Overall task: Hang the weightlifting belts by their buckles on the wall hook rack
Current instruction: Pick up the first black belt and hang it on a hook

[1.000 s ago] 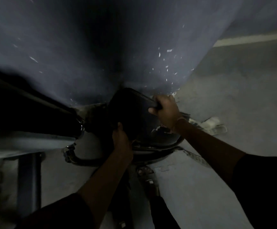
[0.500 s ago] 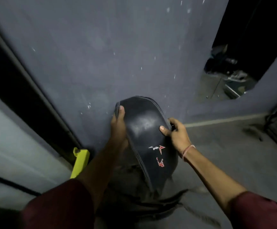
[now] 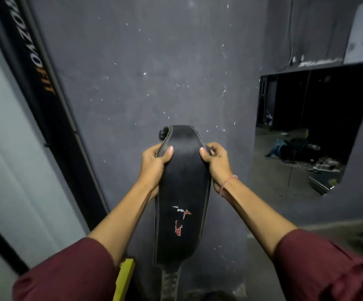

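**Belt being held upright against a bare wall, no hook rack in sight**

A wide black leather weightlifting belt point(image 3: 182, 192), stitched along its edges and marked with a small red and white logo, is being held in front of the chest with its long axis running up and down. It is being gripped near its folded upper end by both hands at the same height: the left hand point(image 3: 154, 164) is clamped on the left edge with the thumb laid over the face, and the right hand point(image 3: 216, 164), with a thin pink band at the wrist, is pinching the right edge. Neither hand is being held nearer to the wall than the other.

A small dark loop is showing at the top left of the fold, possibly part of the buckle; this cannot be told for certain. The lower end is hanging down toward the floor, where a narrower strap is trailing below it.

The dark grey speckled wall point(image 3: 154, 72) is standing directly ahead of the belt, and no hook rack is being shown on it. A rack higher up or off to one side is therefore being judged likely, so the belt would have to be raised buckle end first.
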Demonstrator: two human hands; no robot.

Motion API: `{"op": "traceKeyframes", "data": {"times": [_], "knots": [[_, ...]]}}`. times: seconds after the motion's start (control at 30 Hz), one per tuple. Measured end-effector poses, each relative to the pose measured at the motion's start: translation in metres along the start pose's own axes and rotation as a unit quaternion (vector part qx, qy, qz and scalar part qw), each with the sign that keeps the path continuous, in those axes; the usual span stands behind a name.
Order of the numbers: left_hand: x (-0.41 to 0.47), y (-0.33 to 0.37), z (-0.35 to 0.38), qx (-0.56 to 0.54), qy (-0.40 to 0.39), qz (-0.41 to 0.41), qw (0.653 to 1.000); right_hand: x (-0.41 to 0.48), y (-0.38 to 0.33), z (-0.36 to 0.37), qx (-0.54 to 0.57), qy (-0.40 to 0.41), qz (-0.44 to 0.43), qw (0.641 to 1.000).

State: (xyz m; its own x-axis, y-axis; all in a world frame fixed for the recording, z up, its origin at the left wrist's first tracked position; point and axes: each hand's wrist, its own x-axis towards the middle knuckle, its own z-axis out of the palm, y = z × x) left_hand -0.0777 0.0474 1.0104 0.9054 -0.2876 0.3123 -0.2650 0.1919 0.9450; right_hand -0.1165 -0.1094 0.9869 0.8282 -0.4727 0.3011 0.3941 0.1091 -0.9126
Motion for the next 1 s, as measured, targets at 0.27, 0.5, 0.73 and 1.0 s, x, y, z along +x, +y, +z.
{"op": "traceKeyframes", "data": {"times": [0.27, 0.5, 0.73, 1.0], "knots": [[0.006, 0.065, 0.008, -0.028, 0.072, 0.107, 0.991, 0.002, -0.072, 0.026, -0.009, -0.039, -0.083, 0.996], [0.022, 0.114, -0.006, -0.105, 0.114, 0.148, 0.977, -0.063, 0.01, -0.006, -0.095, -0.097, 0.001, 0.991], [0.027, 0.136, -0.008, -0.103, 0.094, 0.177, 0.974, -0.064, 0.018, 0.001, -0.067, -0.061, 0.02, 0.996], [0.028, 0.139, -0.017, -0.124, 0.105, 0.164, 0.973, -0.079, 0.025, -0.005, -0.075, -0.122, 0.065, 0.988]]}}
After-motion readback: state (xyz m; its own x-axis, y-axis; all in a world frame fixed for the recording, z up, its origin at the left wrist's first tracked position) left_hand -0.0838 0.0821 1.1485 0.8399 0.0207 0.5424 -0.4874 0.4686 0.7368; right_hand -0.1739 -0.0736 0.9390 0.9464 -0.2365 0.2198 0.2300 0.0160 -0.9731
